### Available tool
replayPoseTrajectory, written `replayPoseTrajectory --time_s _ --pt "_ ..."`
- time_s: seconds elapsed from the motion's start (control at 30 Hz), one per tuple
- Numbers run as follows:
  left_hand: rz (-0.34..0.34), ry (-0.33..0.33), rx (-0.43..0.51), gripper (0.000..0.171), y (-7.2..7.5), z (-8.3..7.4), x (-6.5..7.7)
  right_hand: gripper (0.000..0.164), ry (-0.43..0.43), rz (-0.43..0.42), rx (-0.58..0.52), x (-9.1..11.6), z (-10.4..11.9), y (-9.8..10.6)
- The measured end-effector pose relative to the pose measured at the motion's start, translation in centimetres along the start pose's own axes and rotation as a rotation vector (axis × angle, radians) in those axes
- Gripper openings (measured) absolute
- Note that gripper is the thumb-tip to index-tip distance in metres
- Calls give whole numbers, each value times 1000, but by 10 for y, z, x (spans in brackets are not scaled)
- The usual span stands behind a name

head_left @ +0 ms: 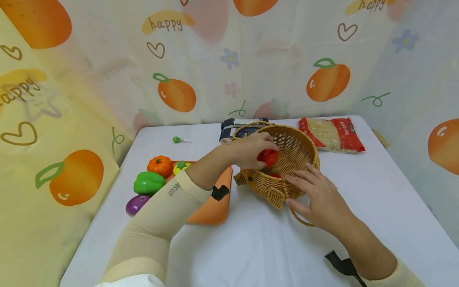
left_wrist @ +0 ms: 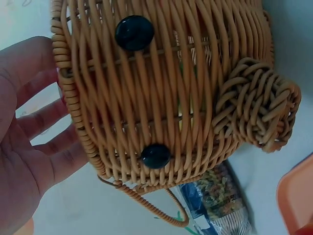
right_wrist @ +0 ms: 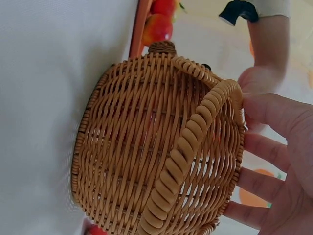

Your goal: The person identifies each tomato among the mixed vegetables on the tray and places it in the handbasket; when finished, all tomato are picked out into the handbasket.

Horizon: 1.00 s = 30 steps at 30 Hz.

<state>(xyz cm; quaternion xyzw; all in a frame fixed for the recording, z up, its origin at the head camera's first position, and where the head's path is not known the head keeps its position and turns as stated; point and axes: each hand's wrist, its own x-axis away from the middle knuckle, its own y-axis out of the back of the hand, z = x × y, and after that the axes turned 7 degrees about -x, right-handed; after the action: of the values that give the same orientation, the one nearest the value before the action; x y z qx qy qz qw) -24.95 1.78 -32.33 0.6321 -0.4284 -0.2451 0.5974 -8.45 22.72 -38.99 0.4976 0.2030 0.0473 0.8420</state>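
A woven basket (head_left: 292, 147) with animal features stands tilted in the middle of the table, its mouth facing up. My left hand (head_left: 252, 150) reaches over its rim and grips a shiny red vegetable (head_left: 269, 158) inside the mouth. In the left wrist view the basket's dark button eyes (left_wrist: 134, 33) face the camera, and the weave hides most of what the fingers hold. My right hand (head_left: 320, 199) rests spread fingers on the near right rim; the right wrist view shows them straight, with the thumb beside the looped handle (right_wrist: 181, 152). More red shows low in the basket.
Left of the basket lies an orange tray (head_left: 215, 207), partly behind my left arm. Near it sit an orange pumpkin (head_left: 160, 166), a green pepper (head_left: 149, 182) and a purple vegetable (head_left: 137, 204). Behind the basket are a dark bag (head_left: 229, 129) and a red food bag (head_left: 333, 134).
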Motion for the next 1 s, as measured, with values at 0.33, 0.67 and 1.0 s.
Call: replayPoseTrajectory --time_s 0.33,0.67,1.0 --pt "10 1 -2 55 -2 0 0 58 -6 6 -11 0 1 0" --pt "-49 -3 -11 55 7 2 19 57 -12 15 -11 0 1 1" --pt "-61 44 -4 57 8 25 54 58 -3 7 -17 0 1 1"
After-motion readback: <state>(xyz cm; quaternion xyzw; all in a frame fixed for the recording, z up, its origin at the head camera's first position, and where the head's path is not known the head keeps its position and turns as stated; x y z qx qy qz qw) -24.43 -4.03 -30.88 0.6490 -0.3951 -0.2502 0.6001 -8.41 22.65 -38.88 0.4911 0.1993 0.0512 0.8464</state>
